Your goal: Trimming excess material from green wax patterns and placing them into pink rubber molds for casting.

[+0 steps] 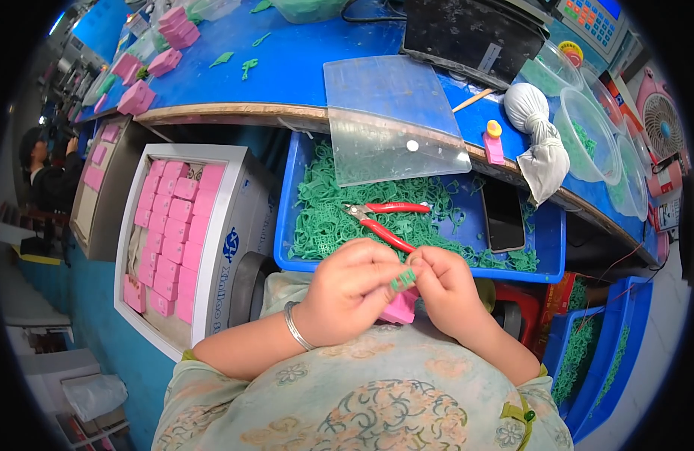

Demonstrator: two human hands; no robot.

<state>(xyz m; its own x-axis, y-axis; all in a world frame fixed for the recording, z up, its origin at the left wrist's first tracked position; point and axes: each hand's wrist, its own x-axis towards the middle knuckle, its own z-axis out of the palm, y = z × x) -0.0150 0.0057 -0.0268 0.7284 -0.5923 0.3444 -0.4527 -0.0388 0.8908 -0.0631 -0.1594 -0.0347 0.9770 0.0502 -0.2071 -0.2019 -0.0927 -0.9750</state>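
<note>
My left hand (pixel 354 284) and my right hand (pixel 446 289) meet close in front of my body, both with fingers closed. Between them is a small green wax-like piece (pixel 403 280), pinched by the left fingertips. The right thumb and forefinger press together right beside it; whether they grip the piece too is hidden. Just below the fingers a pink block (pixel 398 308) shows in part, and what supports it cannot be seen. Red-handled cutting pliers (pixel 392 225) lie beyond my hands on a heap of green lattice-like scraps (pixel 332 184).
A blue tray (pixel 283 259) holds the scraps and a dark phone (pixel 505 218). A clear plastic sheet (pixel 392 120) overhangs it from the blue bench (pixel 287 68). Left stands a white-rimmed box (pixel 238 161) of pink blocks; right, a tied cloth bag (pixel 529 113). Another person (pixel 54 173) sits far left.
</note>
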